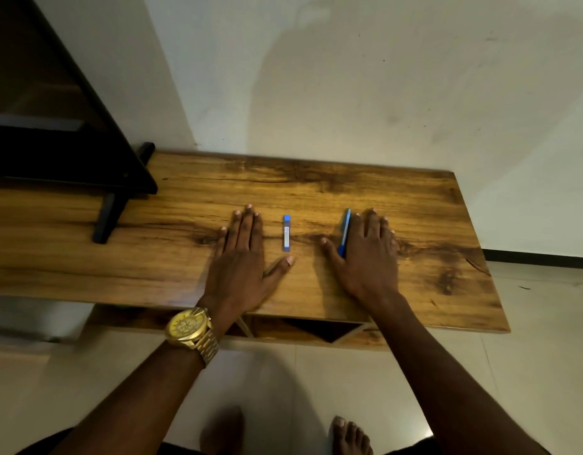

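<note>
Beyond my bare feet [349, 435] and gold watch [188, 330], my left hand [241, 257] and right hand [370, 257] lie flat, fingers straight, on the bench [441, 218], the blue pen [345, 231] beside my right forefinger probably light, stiff, slick, best pinched mid-barrel.

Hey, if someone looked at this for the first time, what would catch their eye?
Two hands lie flat on the wooden table, the left hand and the right hand, with a small blue and white tube on the wood between them. A blue pen lies along the right hand's forefinger, and a big gold watch shines on the left wrist.
</note>
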The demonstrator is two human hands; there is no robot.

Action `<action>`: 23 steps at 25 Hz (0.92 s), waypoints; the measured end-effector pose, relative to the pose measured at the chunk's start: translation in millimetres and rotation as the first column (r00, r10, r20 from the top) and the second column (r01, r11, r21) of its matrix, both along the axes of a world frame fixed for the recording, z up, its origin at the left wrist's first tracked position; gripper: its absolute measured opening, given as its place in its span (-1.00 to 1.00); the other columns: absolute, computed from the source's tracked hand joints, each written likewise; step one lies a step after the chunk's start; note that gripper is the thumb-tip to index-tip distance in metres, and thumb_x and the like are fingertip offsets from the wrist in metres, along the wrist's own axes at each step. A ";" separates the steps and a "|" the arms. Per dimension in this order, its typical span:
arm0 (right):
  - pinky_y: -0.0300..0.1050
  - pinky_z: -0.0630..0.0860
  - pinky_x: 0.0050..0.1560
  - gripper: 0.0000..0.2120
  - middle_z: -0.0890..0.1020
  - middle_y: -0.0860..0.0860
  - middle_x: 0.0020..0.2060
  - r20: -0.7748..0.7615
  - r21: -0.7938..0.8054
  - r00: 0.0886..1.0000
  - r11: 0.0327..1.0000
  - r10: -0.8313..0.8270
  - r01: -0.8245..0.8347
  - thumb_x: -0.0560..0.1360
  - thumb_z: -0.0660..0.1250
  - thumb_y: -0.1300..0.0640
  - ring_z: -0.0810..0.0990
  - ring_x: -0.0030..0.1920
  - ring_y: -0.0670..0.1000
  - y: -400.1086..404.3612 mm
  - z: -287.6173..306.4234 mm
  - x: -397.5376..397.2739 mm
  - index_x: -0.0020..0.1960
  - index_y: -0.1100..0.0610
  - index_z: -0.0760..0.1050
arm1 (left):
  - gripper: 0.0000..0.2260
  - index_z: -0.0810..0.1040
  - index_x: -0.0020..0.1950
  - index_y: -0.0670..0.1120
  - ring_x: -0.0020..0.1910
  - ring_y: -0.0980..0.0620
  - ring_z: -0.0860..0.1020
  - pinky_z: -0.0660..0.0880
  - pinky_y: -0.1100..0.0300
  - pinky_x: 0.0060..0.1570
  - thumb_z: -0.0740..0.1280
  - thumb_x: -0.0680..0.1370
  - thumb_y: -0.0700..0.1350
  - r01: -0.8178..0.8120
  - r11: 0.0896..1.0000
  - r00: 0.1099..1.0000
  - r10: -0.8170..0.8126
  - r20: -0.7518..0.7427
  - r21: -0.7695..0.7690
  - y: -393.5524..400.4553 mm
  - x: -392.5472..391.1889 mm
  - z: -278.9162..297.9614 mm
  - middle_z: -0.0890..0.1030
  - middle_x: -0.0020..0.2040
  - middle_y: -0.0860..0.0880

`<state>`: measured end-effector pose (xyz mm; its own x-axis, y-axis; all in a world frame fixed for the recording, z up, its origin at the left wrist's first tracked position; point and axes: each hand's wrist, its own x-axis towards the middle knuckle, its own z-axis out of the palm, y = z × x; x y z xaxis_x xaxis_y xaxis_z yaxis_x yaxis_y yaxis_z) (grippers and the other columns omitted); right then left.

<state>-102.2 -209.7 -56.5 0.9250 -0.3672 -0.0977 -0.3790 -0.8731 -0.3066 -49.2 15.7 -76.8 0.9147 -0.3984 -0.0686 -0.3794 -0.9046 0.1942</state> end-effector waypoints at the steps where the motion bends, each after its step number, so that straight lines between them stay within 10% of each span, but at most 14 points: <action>1: 0.26 0.23 0.63 -0.20 0.20 0.26 0.70 0.029 -0.031 0.999 0.999 -0.024 0.025 0.65 0.24 -0.36 0.14 0.70 0.33 4.2 3.6 0.8 0.66 0.17 0.27 | -0.05 -0.22 0.77 -0.16 0.78 -0.13 -0.24 -0.10 -0.14 0.75 -0.03 0.64 0.48 -0.001 1.000 1.000 0.000 -0.018 -0.009 -0.4 -0.9 2.1 -0.25 0.79 -0.14; 7: 0.16 0.64 0.07 -0.78 0.66 0.19 0.13 0.163 0.132 0.986 0.991 -0.016 -0.006 0.67 0.39 0.11 0.65 0.09 0.19 5.6 12.4 6.3 0.21 0.24 0.61 | -0.08 -0.07 0.78 -0.17 0.79 -0.15 -0.11 0.04 -0.08 0.71 0.20 0.67 0.37 0.003 1.000 0.988 -0.006 -0.156 -0.019 -2.3 5.4 26.9 -0.13 0.80 -0.16; 11: -0.17 0.53 -0.08 -0.85 0.76 0.01 -0.08 0.210 0.382 0.977 0.923 -0.034 -0.049 0.66 0.43 0.09 0.71 -0.09 0.01 12.5 32.6 6.9 0.08 0.16 0.70 | -0.47 0.50 0.55 -0.13 0.49 -0.15 0.52 0.55 0.02 0.32 0.30 0.71 0.19 -0.068 0.979 0.994 0.049 -0.100 -0.192 -6.6 7.5 52.8 0.55 0.52 -0.14; 13: -0.13 0.63 -0.10 -0.88 0.77 -0.04 -0.11 0.246 0.634 0.964 0.768 -0.098 -0.084 0.68 0.43 0.07 0.74 -0.14 -0.07 24.7 44.0 2.7 0.05 0.10 0.69 | -0.63 0.70 0.29 -0.01 0.19 -0.06 0.70 0.59 0.13 0.04 0.26 0.73 0.19 -0.211 0.840 0.971 0.121 -0.205 -0.499 -14.3 1.8 66.9 0.75 0.11 0.00; 16: -0.20 0.66 -0.18 -0.88 0.79 0.01 -0.13 0.327 0.753 0.936 0.633 -0.127 -0.177 0.69 0.41 0.06 0.78 -0.15 -0.07 38.7 52.3 -12.0 0.07 0.10 0.67 | -0.75 0.76 0.16 0.15 0.05 0.18 0.75 0.71 -0.02 0.14 0.31 0.71 0.19 -0.360 0.540 0.905 0.004 -0.425 -0.761 -27.6 -19.5 81.0 0.80 0.02 0.14; 23: -0.13 0.71 -0.14 -0.87 0.81 -0.02 -0.10 0.352 0.749 0.919 0.642 -0.177 -0.163 0.66 0.46 0.07 0.80 -0.11 -0.07 34.6 56.3 -27.9 0.14 0.08 0.72 | -0.88 0.79 0.13 0.06 0.02 0.24 0.75 0.72 0.11 0.09 0.49 0.63 0.01 -0.296 0.465 0.950 0.050 -0.309 -0.834 -38.1 -30.6 77.3 0.80 0.00 0.14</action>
<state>-130.1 -175.1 -0.2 0.9451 -0.3268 -0.0047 -0.0962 -0.2643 -0.9596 -79.8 -22.4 0.5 0.9796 -0.2001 0.0184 -0.0728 -0.2680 0.9607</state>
